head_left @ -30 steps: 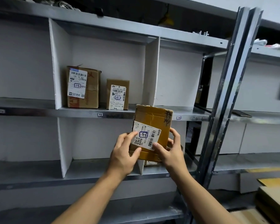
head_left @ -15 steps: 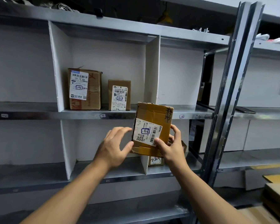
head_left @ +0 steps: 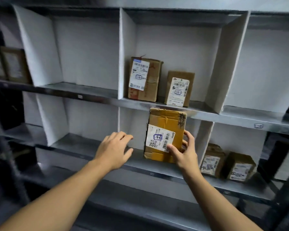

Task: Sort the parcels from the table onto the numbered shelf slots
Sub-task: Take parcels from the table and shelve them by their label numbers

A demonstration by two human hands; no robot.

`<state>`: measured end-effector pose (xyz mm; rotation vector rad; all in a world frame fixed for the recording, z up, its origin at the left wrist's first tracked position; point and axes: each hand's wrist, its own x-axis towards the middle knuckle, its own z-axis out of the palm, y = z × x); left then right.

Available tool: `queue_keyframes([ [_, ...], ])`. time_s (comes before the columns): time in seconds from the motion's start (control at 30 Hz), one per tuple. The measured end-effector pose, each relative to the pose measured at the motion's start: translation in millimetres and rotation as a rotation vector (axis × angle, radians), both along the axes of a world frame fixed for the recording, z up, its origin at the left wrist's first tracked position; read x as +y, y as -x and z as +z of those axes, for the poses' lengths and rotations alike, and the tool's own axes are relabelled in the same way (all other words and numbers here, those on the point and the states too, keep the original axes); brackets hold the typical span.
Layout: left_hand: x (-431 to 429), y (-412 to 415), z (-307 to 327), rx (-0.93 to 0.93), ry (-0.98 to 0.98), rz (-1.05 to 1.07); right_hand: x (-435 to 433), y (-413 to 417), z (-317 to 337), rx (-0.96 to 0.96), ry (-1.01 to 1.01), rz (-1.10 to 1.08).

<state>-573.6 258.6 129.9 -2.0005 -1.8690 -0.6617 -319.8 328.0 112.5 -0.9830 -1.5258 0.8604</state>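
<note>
Parcel [head_left: 165,130] is now gripped by the right hand [head_left: 186,155] alone; the left hand [head_left: 113,150], just left of it, let go, fingers [head_left: 122,135] loose, so shelving comes next.

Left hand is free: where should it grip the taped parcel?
Its bare left edge, about mid-height, coming from the left. The parcel is held near upright, label facing us, and the right hand grips its lower right edge; the left hand hovers open beside it.
</note>
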Motion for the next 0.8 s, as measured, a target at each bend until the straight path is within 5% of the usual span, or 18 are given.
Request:
queue_keyframes([
  [0.37,-54,97,-71,-0.104,0.213,0.292,15,103,-50,-0.019,0.15,0.18],
  [0.8,51,141,-94,-0.135,0.252,-0.019,63,146,-92,-0.005,0.302,-0.101],
])
